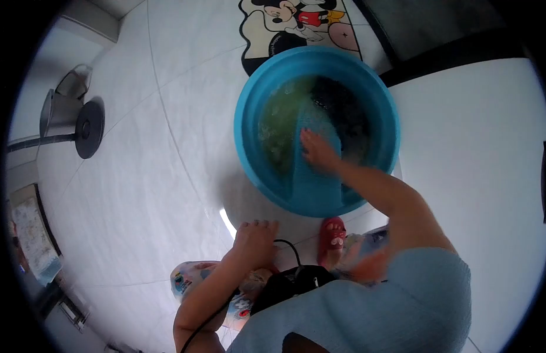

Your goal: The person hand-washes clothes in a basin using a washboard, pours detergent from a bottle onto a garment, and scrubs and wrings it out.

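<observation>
A round blue tub (247,159) of cloudy, greenish water stands on the floor before me. A ridged blue washboard (316,187) slopes down its middle into the water. My right hand (321,152) lies on the washboard, slightly blurred, its fingers stretched out and no item visible under them. Dark, wet cloth (337,109) lies in the water on the board's right side. My left hand (255,240) hangs over my knee, outside the tub, with the thumb apart and the fingers bent down. No held thing shows in it. A black cable (291,243) runs beside it.
A cartoon mat (302,29) lies behind the tub. To the right stands a large white surface (473,159) along a dark-framed edge. A grey bin-like container (58,115) and a dark round disc (89,127) are at the left. A red shoe (331,235) is close to the tub's front.
</observation>
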The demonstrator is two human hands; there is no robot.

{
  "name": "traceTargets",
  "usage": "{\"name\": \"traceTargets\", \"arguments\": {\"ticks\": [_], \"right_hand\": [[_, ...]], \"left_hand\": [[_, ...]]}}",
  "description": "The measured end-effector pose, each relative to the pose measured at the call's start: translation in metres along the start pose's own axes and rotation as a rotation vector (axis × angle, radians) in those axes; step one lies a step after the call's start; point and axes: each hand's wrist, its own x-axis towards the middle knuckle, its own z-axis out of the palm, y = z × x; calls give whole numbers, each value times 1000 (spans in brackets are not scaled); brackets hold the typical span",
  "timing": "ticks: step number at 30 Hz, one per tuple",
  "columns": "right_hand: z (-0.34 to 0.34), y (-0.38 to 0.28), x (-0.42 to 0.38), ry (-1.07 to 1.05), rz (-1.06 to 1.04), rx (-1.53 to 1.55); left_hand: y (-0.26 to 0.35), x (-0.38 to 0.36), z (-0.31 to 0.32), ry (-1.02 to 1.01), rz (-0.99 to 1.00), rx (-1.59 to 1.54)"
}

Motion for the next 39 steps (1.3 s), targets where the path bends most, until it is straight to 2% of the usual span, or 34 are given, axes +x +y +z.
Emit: {"name": "traceTargets", "arguments": {"ticks": [1, 3, 5, 7, 8, 10, 11, 13, 14, 16, 20, 23, 25, 26, 28, 29, 31, 32, 34, 35, 37, 39], "right_hand": [[-7, -7, -20, -118, -87, -55], [9, -6, -63, -83, -141, 44], [11, -4, -71, -47, -205, 149], [5, -6, -55, 33, -15, 32], [5, -5, -37, 34, -10, 36], [6, 5, 11, 149, 224, -160], [11, 9, 30, 156, 232, -156], [9, 19, 63, 263, 475, 154], [6, 20, 62, 286, 480, 153], [6, 5, 36, 222, 231, 11], [-2, -3, -23, -16, -77, -41], [20, 8, -46, -59, -98, -71], [30, 21, -55, 194, -95, 324], [30, 27, -51, 203, -100, 316], [14, 33, -40, 114, 247, 378], [3, 35, -35, 116, 244, 375], [-50, 19, -29, 331, 761, 1322], [-75, 13, -33, 340, 761, 1324], [-115, 2, -45, 460, 895, 1792], [-123, -1, -49, 470, 893, 1795], [-137, -9, -57, 551, 741, 2129], [-150, -21, -64, 564, 661, 2215]], "left_hand": [[-2, -1, 3, 54, 16, -17], [-1, -2, 6, 110, 44, -29], [0, -1, 8, 139, 25, -11], [3, 0, 4, 99, 16, -21], [4, 1, 3, 60, 2, -31], [4, 3, 4, 46, 0, -1], [4, 3, 5, 39, -2, 23], [5, 0, 9, 63, 7, 32], [3, 0, 7, 79, 16, 31], [1, 0, 2, 33, 2, 30], [-5, 4, 1, -30, -18, 12], [-16, 4, 2, 49, -13, 13], [-22, 10, 5, 71, -1, 19], [-26, 12, 5, 67, 19, 21], [-27, 11, 4, 85, 22, 4], [-27, 11, 5, 91, 27, -18], [-30, 17, 7, 69, 32, -18], [-30, 18, 5, 45, 40, -16], [-26, 14, -7, 34, 49, -17], [-24, 12, -11, 20, 54, -28], [-29, 14, -11, 44, 93, -76], [-31, 18, -11, 73, 127, -127]]}}
